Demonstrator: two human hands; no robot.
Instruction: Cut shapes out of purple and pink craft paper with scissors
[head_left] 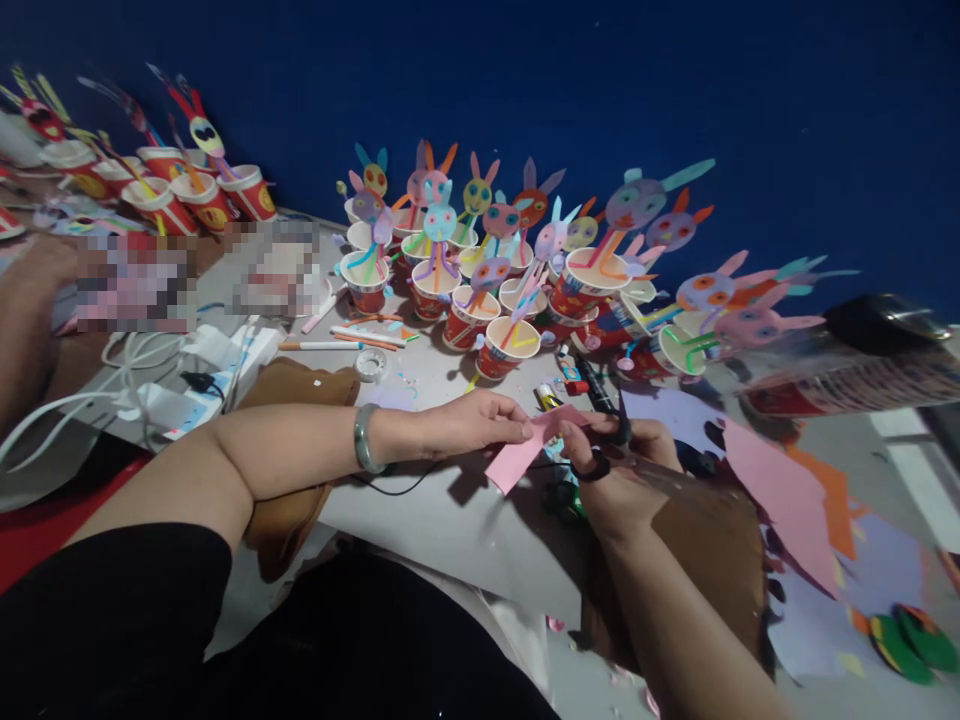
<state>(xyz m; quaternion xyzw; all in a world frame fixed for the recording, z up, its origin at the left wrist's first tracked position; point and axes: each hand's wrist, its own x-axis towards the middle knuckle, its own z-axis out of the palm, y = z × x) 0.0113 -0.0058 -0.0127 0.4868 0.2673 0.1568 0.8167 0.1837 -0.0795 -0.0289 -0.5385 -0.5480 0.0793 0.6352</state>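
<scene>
Between my hands is a folded piece of pink paper (pixel 511 468), held above the table. My left hand (pixel 480 420), with a bangle on the wrist, pinches its upper left part. On the other side, the thumb and fingers of my right hand (pixel 619 480) grip the paper's right end. A pair of scissors (pixel 624 428) hangs on that same hand, black handle loops round its fingers, blades turned back to the right and blurred. Just beyond my hands stand several red paper cups (pixel 508 350) with paper rabbit-like figures (pixel 439 222) on coloured stems.
Pink sheets (pixel 780 500) and purple offcuts lie at right, near green-handled scissors (pixel 911 640). A tape roll (pixel 369 366) and pens (pixel 322 346) are left of the cups. A power strip (pixel 202 385) with white cables lies at left, near another person's arm (pixel 26 330).
</scene>
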